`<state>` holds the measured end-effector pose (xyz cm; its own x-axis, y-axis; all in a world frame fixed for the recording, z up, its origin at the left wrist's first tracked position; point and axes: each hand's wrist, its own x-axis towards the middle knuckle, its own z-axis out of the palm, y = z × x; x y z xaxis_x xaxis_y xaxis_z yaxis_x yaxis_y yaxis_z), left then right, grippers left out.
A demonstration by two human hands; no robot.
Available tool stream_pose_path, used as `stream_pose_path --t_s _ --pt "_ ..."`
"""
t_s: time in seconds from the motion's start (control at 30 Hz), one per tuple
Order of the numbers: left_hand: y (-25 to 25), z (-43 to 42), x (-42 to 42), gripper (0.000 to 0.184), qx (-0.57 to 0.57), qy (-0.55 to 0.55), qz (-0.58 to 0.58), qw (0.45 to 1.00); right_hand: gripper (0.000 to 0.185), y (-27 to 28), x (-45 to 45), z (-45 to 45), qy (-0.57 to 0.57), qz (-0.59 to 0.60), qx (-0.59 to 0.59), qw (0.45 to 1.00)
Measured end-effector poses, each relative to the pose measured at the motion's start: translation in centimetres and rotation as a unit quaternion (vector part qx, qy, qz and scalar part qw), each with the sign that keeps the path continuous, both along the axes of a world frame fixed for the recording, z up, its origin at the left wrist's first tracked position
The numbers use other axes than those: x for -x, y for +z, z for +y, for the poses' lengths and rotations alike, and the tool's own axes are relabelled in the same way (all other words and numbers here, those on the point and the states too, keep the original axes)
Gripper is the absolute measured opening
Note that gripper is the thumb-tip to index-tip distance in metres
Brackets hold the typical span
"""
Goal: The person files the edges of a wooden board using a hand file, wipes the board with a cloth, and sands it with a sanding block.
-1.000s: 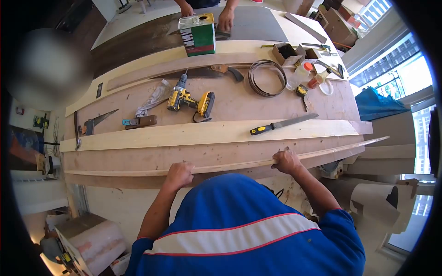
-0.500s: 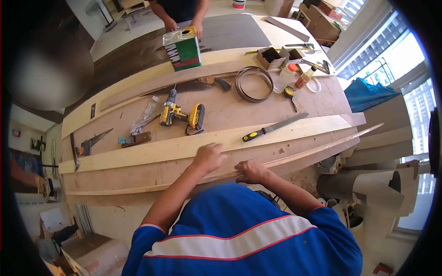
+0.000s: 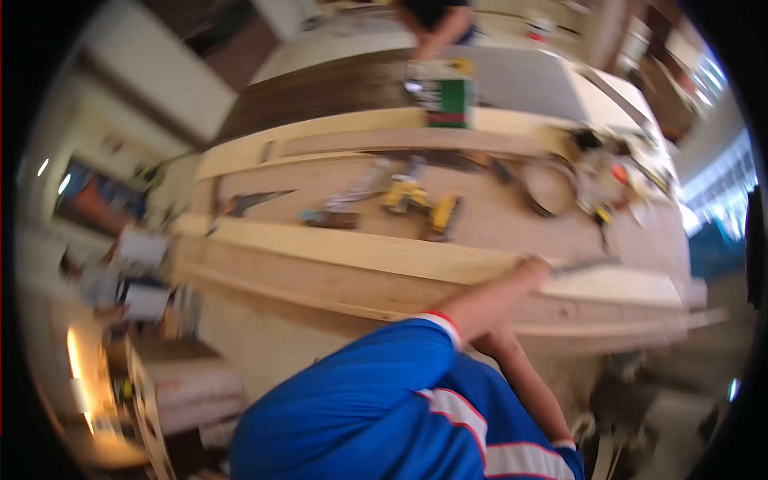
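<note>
Motion blurs this view. My left hand [image 3: 534, 272] is stretched across the pale wood strip [image 3: 336, 246], over the handle end of a flat-bladed hand tool. The tool's grey blade [image 3: 588, 264] shows to the right of the hand, while its black-and-yellow handle is hidden. Smearing keeps me from telling whether the fingers grip it. Below and partly behind the left forearm, my right hand [image 3: 498, 342] is near the bench's front edge. Its fingers are hidden. A yellow cordless drill [image 3: 406, 196] lies farther back on the bench.
Another person's hand [image 3: 424, 52] is at a green-and-white can [image 3: 448, 100] across the bench. A handsaw [image 3: 432, 158], a coiled metal band [image 3: 548, 186] and a tape measure [image 3: 604, 214] lie beyond the strip. At lower left stands a wooden box [image 3: 188, 384].
The view has swung left, so the bench appears shifted right. My left hand has moved forward and right to the tool's handle. The right hand is now partly covered by my left arm.
</note>
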<state>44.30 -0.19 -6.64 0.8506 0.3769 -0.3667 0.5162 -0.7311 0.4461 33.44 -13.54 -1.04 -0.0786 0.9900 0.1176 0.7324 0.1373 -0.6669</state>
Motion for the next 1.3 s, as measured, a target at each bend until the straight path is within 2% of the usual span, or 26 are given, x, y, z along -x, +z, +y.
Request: stream_pose_path --t_s 0.03,0.07,0.1,0.17,0.2,0.23,0.27,0.3,0.33,0.37,0.4,0.47,0.53,0.57,0.63,0.73,0.83,0.87,0.93,1.0,1.1,1.2,1.3 --pt "3.9 -0.4 0.5 0.045 0.035 0.025 0.054 0.998 0.042 0.6 -0.1 1.1 0.008 -0.012 -0.037 0.999" --pt "8.3 -0.4 2.4 0.029 0.03 -0.029 0.035 0.998 0.04 2.2 -0.2 1.6 0.006 -0.027 -0.068 0.997" --pt "10.5 -0.4 2.9 0.026 0.086 -0.006 0.022 0.996 0.04 2.8 0.2 1.9 0.014 -0.027 -0.046 0.998" --pt "11.5 0.6 1.8 0.025 0.235 -0.079 0.145 0.958 0.041 3.6 0.3 2.2 0.024 -0.032 -0.001 0.999" --pt "11.7 0.3 4.1 0.017 0.292 0.007 0.102 0.951 0.043 4.4 0.5 2.6 0.04 -0.046 0.076 0.995" --pt "12.2 0.1 5.7 0.015 0.327 0.016 0.152 0.933 0.046 5.2 0.7 2.6 0.055 -0.059 0.146 0.986" --pt "12.7 0.6 8.0 0.015 0.324 0.017 0.121 0.938 0.049 5.4 0.9 2.9 0.069 -0.076 0.22 0.97" --pt "14.0 1.2 10.8 0.016 0.319 0.017 0.089 0.943 0.057 2.5 0.7 2.0 0.04 -0.066 0.086 0.993" --pt "17.2 1.1 16.3 0.018 0.261 0.01 -0.019 0.965 0.06 1.0 0.5 1.6 0.059 -0.066 0.064 0.994" --pt "16.3 1.2 20.2 0.019 0.235 0.004 -0.167 0.958 0.063 0.1 0.5 1.4 0.077 -0.067 0.043 0.994" --pt "15.4 1.2 24.1 0.021 0.2 -0.004 -0.31 0.929 0.066 -0.2 0.9 1.8 0.093 -0.067 0.021 0.993" --pt "21.6 1.6 34.0 0.025 0.28 0.009 -0.361 0.889 0.073 4.2 3.5 4.1 0.11 -0.034 0.021 0.993" --pt "23.9 0.4 42.0 0.035 0.461 0.091 -0.392 0.791 0.073 5.3 6.4 6.8 0.161 -0.025 0.181 0.97" --pt "25.7 -0.6 45.3 0.038 0.469 0.158 -0.41 0.766 0.079 3.5 7.3 7.3 0.144 -0.065 0.156 0.975" --pt "28.9 -2.8 53.2 0.044 0.476 0.286 -0.45 0.7 0.081 5.3 13.3 10.5 0.154 -0.092 0.09 0.98" --pt "27.5 -3.8 61.0 0.046 0.441 0.414 -0.485 0.631 0.081 8.7 21.3 14.1 0.146 -0.107 0.06 0.982" --pt "26.8 -5.2 69.3 0.045 0.364 0.478 -0.496 0.627 0.076 7.8 29.2 17.9 0.145 -0.135 0.038 0.979" --pt "26.5 -6.0 71.8 0.045 0.342 0.496 -0.498 0.624 0.077 8.6 32.0 19.3 0.158 -0.132 0.068 0.976" --pt "25.5 -7.2 76.5 0.044 0.273 0.508 -0.535 0.617 0.072 7.7 36.9 21.9 0.189 -0.145 0.012 0.971" --pt "24.3 -7.9 80.9 0.043 0.2 0.514 -0.569 0.61 0.07 7.1 41.6 24.4 0.195 -0.141 0.007 0.971" --pt "24.3 -7.9 86.7 0.039 0.179 0.695 -0.472 0.513 0.063 6.7 48.6 26.9 0.211 -0.109 -0.038 0.971" --pt "23.7 -6.6 91.6 0.031 0.189 0.737 -0.486 0.431 0.048 6.5 54.9 29.5 0.241 -0.054 -0.085 0.965" --pt "22.0 -4.0 95.1 0.027 0.145 0.762 -0.478 0.412 0.031 6.4 60.2 31.5 0.254 -0.005 -0.101 0.962"
